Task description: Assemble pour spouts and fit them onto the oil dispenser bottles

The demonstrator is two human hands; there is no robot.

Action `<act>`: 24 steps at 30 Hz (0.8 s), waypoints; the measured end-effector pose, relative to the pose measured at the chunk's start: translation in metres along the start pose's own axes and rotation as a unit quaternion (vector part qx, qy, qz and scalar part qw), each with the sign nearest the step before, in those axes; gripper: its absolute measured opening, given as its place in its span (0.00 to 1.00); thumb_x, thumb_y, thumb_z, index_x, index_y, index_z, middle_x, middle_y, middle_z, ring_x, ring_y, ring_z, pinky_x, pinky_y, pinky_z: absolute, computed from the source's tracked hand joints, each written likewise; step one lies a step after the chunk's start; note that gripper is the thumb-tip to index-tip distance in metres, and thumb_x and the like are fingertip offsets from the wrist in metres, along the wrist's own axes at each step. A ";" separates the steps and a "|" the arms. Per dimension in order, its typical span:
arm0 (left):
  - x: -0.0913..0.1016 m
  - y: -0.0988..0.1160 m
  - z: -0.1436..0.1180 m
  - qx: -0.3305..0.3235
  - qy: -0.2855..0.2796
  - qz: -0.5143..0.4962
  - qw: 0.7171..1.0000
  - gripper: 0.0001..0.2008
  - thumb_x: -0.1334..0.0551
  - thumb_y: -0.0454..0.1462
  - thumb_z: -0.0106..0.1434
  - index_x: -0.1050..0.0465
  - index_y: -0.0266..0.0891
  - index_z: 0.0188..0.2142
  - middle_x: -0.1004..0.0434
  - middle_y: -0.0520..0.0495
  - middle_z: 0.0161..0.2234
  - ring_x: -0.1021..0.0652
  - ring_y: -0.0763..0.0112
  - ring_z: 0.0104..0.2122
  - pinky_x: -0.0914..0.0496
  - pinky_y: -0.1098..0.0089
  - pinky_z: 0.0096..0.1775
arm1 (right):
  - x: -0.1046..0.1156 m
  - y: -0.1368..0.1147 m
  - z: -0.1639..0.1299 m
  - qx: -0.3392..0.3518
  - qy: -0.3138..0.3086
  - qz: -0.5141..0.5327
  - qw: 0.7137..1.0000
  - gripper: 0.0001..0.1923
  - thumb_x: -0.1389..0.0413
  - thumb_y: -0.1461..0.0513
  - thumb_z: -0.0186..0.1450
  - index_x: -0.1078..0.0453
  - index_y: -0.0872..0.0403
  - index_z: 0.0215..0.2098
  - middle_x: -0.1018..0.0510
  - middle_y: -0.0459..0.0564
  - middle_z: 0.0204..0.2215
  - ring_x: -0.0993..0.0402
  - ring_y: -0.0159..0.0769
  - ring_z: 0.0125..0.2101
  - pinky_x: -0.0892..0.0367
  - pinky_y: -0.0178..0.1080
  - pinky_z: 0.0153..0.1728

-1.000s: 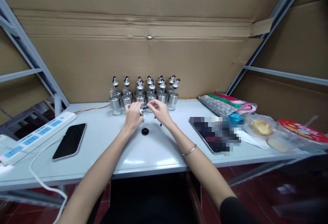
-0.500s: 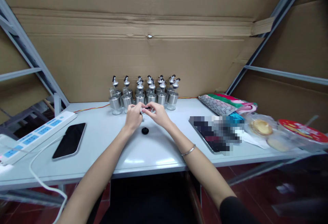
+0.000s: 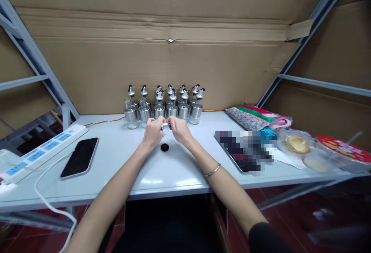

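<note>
On the far left of the white table [image 3: 174, 175] lay the power strip [image 3: 43, 148] with its blue sockets, its white cable [image 3: 46, 201] looping off the front edge. Just right of it the black phone [image 3: 79, 157] lay face up. None of these had shifted over the last second.

My left hand [image 3: 153, 132] was curled, fingers closed round a small metal pourer spout [image 3: 164, 125], which sat between both hands just above the table, in front of the bottle rows. I could not tell how much of the spout the left palm covered. My right hand [image 3: 179, 129] pinched the spout's other end with thumb and fingertips. A second ago the right hand stood slightly apart from the left, fingers looser; half a second ago it had closed in; now the two hands touched at the spout. The black cap [image 3: 164, 147] lay on the table just in front of my hands, unmoved.

Behind the hands the glass bottles [image 3: 164, 106] with metal sleeves and spouts stood upright in two rows against the cardboard wall [image 3: 174, 63], unchanged. On my right wrist sat a thin bracelet [image 3: 212, 170].

Farther right: a blurred tray [image 3: 245, 150], folded patterned cloth [image 3: 257, 117], wrapped buns [image 3: 295, 145], and a red-lidded tub [image 3: 343, 149], all as before.
</note>
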State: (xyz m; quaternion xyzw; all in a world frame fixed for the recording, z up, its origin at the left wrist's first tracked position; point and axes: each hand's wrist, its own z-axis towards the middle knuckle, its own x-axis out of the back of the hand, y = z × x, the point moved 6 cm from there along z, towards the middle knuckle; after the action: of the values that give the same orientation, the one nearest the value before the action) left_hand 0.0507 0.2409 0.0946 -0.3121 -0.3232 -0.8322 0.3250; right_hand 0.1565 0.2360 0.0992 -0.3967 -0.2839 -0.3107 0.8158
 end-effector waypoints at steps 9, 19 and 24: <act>0.002 -0.005 0.001 -0.001 0.025 0.004 1.000 0.16 0.50 0.20 0.45 0.40 0.40 0.31 0.28 0.50 0.30 0.31 0.68 0.28 0.40 0.66 0.46 | 0.019 0.046 0.010 -0.133 -0.001 0.000 0.991 0.19 0.56 0.59 0.66 0.25 0.57 0.32 0.27 0.49 0.28 0.31 0.32 0.33 0.40 0.31 0.37; 0.003 -0.006 -0.001 -0.006 0.027 0.001 1.000 0.16 0.49 0.21 0.46 0.41 0.40 0.30 0.29 0.51 0.28 0.31 0.68 0.28 0.39 0.66 0.45 | -0.003 0.085 -0.003 -0.218 -0.179 -0.055 0.958 0.10 0.49 0.67 0.60 0.25 0.57 0.35 0.21 0.48 0.24 0.27 0.29 0.25 0.38 0.28 0.31; 0.001 -0.007 -0.001 -0.007 0.030 0.004 1.000 0.16 0.49 0.20 0.47 0.41 0.41 0.30 0.28 0.51 0.30 0.32 0.67 0.30 0.38 0.67 0.44 | -0.007 0.089 -0.008 -0.234 -0.215 -0.068 0.946 0.10 0.48 0.67 0.60 0.26 0.58 0.37 0.21 0.50 0.23 0.26 0.29 0.23 0.37 0.29 0.28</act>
State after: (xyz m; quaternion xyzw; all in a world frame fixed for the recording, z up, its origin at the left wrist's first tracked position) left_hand 0.0446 0.2436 0.0928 -0.2908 -0.3065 -0.8418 0.3358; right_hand 0.2191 0.2752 0.0482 -0.6131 -0.3981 -0.3305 0.5970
